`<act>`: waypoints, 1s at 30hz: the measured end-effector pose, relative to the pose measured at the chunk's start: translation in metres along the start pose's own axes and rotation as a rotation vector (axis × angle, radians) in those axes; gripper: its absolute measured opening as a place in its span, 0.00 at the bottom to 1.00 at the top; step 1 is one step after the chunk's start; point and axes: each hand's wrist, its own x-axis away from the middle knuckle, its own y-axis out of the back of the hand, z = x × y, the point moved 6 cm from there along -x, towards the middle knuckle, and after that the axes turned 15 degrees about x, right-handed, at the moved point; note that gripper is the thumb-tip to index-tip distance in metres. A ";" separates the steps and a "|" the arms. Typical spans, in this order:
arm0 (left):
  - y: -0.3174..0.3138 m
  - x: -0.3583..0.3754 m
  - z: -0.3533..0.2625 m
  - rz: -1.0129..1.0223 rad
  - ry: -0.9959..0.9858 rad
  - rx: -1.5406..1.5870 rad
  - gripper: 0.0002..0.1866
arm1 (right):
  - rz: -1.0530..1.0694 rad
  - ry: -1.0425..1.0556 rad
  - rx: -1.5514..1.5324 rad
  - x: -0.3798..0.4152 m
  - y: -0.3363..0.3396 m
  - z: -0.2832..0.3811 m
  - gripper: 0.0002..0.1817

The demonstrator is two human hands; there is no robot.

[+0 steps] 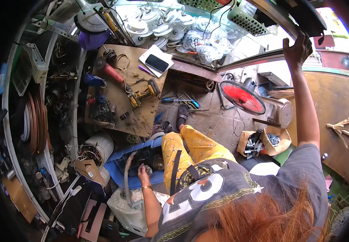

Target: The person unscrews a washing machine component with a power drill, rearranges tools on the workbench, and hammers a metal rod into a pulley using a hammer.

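Observation:
My right hand (298, 51) is raised at the upper right, its fingers at the lower edge of a long black object (299, 18) and its thumb apart. The fingertips are partly hidden against the black edge. Low in the middle, my left hand (144, 176) is closed over the edge of a blue plastic tub (115, 169), around something small and greyish I cannot make out. Dark parts (155, 160) lie inside the tub. A grey hose (127, 177) arches beside that hand, down to a white plastic machine part (120, 207).
A wooden board (142, 117) holds a yellow cordless drill (144, 93), a red angle grinder (110, 73) and a phone (156, 62). A red fan (243, 97) stands on the floor near a stool (281, 113) and paper bags of parts (275, 140). Shelves crowd the left; a glass case (243, 62) stands ahead.

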 end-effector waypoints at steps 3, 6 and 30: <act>-0.023 -0.006 -0.021 0.037 -0.048 0.001 0.14 | 0.019 -0.006 -0.003 0.002 -0.001 0.001 0.29; -0.049 -0.011 -0.035 0.099 -0.048 -0.028 0.14 | 0.032 0.005 0.019 0.000 0.000 0.002 0.30; -0.354 -0.213 0.032 0.725 -0.547 -0.678 0.16 | 0.862 0.792 -0.624 0.599 -0.265 0.431 0.32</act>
